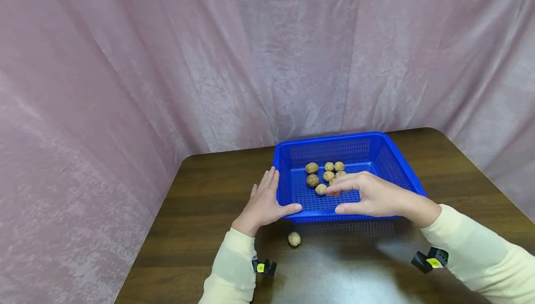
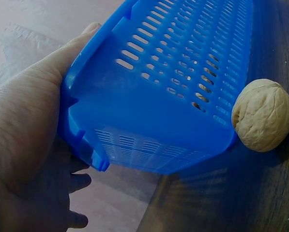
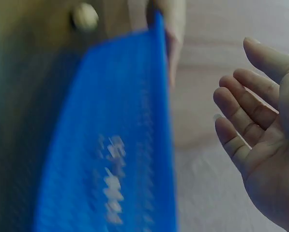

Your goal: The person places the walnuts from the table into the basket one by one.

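Observation:
A blue plastic basket (image 1: 288, 146) with slotted walls stands on the table, several walnuts (image 1: 311, 168) lying on its floor. My left hand (image 1: 264, 204) rests on the basket's near left corner, fingers straight along the left side and thumb over the front rim. Over the front part of the basket hovers my right hand (image 1: 372, 195), thumb apart from the bent fingers and nothing between them. It hides some of the walnuts in the head view. One loose walnut (image 1: 294, 239) lies on the table in front of the basket, close to its lower wall in the left wrist view.
The brown wooden table (image 1: 209, 201) has rounded far corners. Behind it and along the left hangs a pink curtain (image 1: 267, 62). A small black wrist camera (image 1: 264, 267) sits on the left sleeve, and another wrist camera (image 1: 430, 260) on the right one.

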`<state>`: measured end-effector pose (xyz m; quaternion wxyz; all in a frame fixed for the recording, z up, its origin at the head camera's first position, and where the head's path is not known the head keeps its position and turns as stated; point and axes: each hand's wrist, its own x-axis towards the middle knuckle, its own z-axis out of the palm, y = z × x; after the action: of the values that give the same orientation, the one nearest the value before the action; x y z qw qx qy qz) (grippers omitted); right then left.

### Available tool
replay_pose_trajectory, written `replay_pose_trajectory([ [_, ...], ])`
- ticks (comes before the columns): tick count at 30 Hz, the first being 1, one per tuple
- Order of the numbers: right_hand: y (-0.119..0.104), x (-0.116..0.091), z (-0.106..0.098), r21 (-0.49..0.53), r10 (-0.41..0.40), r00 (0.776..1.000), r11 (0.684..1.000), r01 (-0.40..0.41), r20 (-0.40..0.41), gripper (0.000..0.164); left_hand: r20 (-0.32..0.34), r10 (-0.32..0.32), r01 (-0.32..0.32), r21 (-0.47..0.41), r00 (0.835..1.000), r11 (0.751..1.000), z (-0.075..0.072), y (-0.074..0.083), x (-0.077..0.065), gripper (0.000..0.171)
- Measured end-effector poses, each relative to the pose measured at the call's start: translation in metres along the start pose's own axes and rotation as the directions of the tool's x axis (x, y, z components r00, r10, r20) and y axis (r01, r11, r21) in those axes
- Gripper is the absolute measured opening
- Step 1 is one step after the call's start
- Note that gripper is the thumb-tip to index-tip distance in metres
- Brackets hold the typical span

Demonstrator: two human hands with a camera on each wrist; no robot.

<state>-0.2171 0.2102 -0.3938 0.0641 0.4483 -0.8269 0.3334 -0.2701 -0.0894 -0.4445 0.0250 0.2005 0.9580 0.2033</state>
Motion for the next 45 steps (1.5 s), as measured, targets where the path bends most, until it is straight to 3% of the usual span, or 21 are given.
replay_pose_trajectory([
  [9, -0.021, 0.002, 0.06, 0.068, -0.145, 0.985, 0.988, 0.139, 0.089, 0.035, -0.013, 0.013, -0.013, -0.008, 1.0, 1.0, 0.001, 0.001, 0.001, 0.121],
  [12, -0.02, 0.002, 0.079, 0.075, -0.113, 0.982, 0.992, 0.103, 0.149, 0.041, -0.014, 0.015, -0.015, -0.008, 1.0, 1.0, 0.001, 0.001, 0.001, 0.121],
  [16, -0.015, 0.004, 0.099, 0.043, -0.008, 0.973, 0.999, -0.002, 0.23, 0.056, -0.018, 0.022, -0.022, -0.006, 1.0, 1.0, 0.001, 0.0, 0.002, 0.122],
  [23, 0.002, 0.01, 0.128, 0.022, 0.114, 0.949, 0.992, -0.126, 0.294, 0.069, -0.015, 0.027, -0.028, -0.019, 1.0, 0.999, 0.002, 0.0, -0.002, 0.124],
  [30, 0.01, 0.016, 0.142, 0.033, 0.14, 0.939, 0.987, -0.158, 0.315, 0.063, -0.013, 0.032, -0.032, -0.003, 0.999, 0.999, 0.002, 0.001, -0.002, 0.126],
  [37, 0.011, 0.022, 0.148, 0.047, 0.101, 0.941, 0.991, -0.123, 0.324, 0.046, -0.015, 0.023, -0.024, -0.004, 1.0, 1.0, 0.001, 0.001, -0.003, 0.124],
  [45, 0.012, 0.022, 0.151, 0.065, 0.113, 0.94, 0.988, -0.141, 0.323, 0.042, -0.01, 0.021, -0.021, -0.021, 1.0, 1.0, 0.001, 0.001, -0.004, 0.125],
])
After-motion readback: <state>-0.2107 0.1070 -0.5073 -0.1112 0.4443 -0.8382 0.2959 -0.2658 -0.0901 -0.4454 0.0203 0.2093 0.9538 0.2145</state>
